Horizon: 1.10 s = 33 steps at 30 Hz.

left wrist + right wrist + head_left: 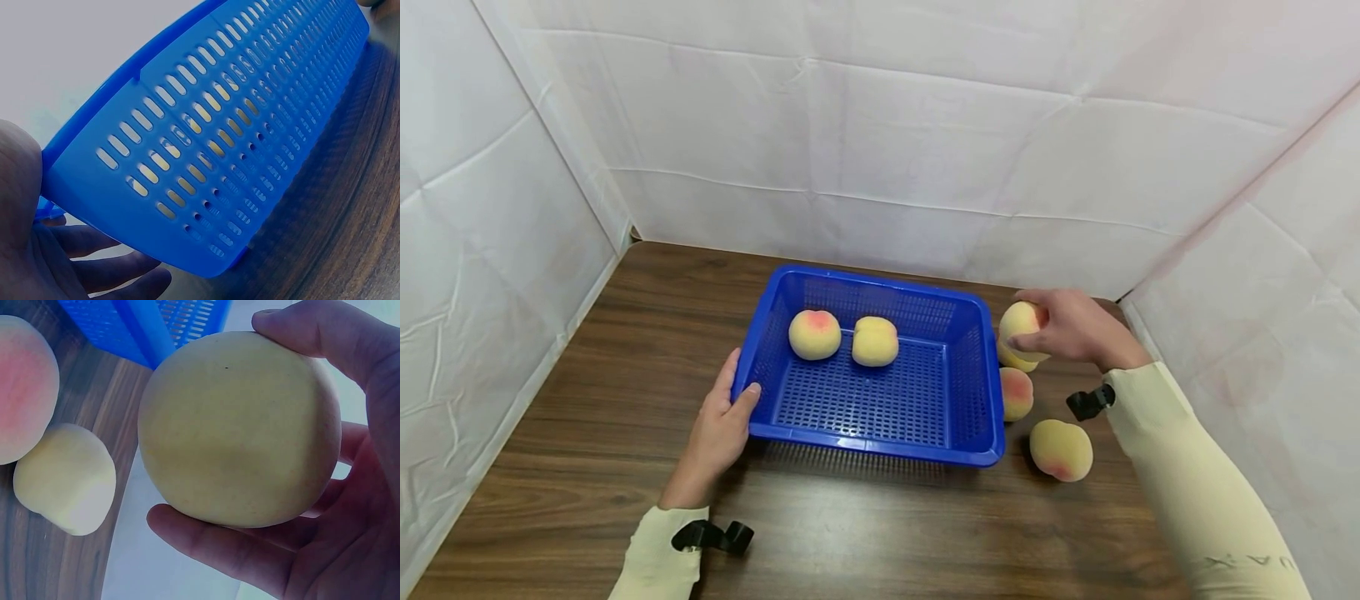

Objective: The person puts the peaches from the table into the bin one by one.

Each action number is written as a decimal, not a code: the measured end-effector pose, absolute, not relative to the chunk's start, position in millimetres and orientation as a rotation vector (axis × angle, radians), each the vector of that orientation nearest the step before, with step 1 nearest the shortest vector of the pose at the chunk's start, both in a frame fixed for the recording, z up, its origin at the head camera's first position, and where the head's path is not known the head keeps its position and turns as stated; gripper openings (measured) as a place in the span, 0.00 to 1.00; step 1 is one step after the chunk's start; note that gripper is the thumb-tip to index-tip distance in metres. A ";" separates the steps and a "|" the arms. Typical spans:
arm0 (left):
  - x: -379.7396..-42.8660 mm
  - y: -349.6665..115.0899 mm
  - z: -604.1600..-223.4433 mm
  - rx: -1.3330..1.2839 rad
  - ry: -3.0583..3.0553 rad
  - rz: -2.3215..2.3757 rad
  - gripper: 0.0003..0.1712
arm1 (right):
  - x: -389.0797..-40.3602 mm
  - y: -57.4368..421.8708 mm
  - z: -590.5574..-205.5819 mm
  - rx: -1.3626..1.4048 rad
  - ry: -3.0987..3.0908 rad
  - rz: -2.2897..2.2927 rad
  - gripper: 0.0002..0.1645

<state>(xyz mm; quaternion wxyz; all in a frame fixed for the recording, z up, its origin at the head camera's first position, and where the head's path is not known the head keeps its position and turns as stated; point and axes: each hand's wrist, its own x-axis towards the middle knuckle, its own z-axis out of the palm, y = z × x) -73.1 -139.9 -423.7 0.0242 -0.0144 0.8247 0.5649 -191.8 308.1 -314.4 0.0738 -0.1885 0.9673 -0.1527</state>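
My left hand [718,429] grips the left rim of a blue plastic basket [880,446], thumb over the edge and fingers against the outer side. Two yellow peaches with pink blushes sit inside it, one at left [815,335] and one near the middle [875,342]. Just right of the basket, my right hand [1078,325] holds another peach [237,431] between thumb and fingers. Below that, a further peach [1021,362] shows partly in the head view. The left wrist view catches the basket's slotted wall [187,125] close up.
A peach [1017,394] lies beside the basket's right wall, partly covered by it. Nearer the front right, another peach [1061,450] lies on the brown wood-grain table [850,525]. White sheeting [925,133] stands along the back and both sides.
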 end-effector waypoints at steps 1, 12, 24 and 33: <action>-73.0 -139.8 -423.7 -0.046 2.551 1.750 0.36 | -192.4 307.0 -314.2 -0.574 2.903 -0.460 0.27; -72.5 -139.9 -421.9 -0.050 2.562 1.742 0.36 | -202.0 292.2 -310.9 -0.611 2.872 -0.479 0.17; -74.0 -140.2 -422.7 -0.057 2.560 1.724 0.36 | -208.8 273.9 -301.8 -0.705 2.882 -0.454 0.16; -73.0 -140.1 -422.4 -0.068 2.552 1.721 0.36 | -210.3 255.8 -297.3 -0.759 2.888 -0.405 0.16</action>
